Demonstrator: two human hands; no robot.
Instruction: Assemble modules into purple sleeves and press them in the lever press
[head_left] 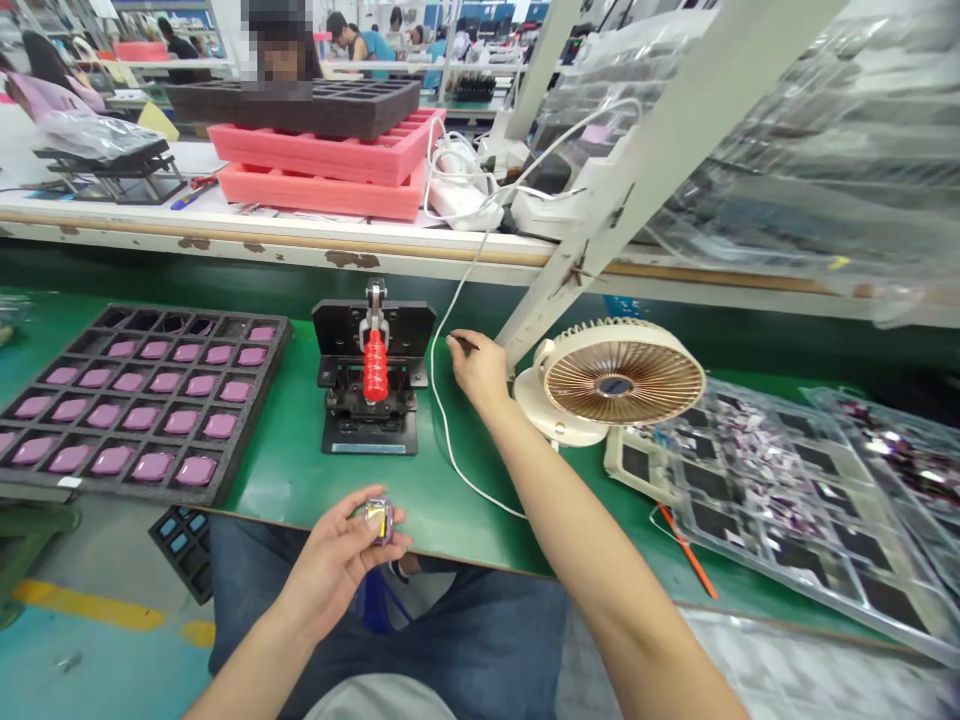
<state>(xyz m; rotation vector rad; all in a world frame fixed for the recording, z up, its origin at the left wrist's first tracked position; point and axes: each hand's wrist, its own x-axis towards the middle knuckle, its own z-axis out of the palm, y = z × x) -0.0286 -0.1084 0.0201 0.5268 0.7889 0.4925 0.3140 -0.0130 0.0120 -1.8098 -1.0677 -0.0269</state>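
Pinching a sm. purple-edged part (384, 512) btwn thumb & fingers, L hand (337, 555) is at the front edge of the green bench (289, 475). R hand (482, 370), fingertips closed on a thin dark item (468, 345), is btwn the red-handled clamp fixture (375, 372) & beige fan (622, 385). Purple pcs (154, 466) sit in dark tray (257, 405), far L.

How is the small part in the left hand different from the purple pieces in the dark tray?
The small part shows a yellow inner area, while the purple pieces show plain purple faces.

The small part is held in the fingers of the left hand; the purple pieces lie in compartments of the dark tray.

Both show purple, the small part along its edge.
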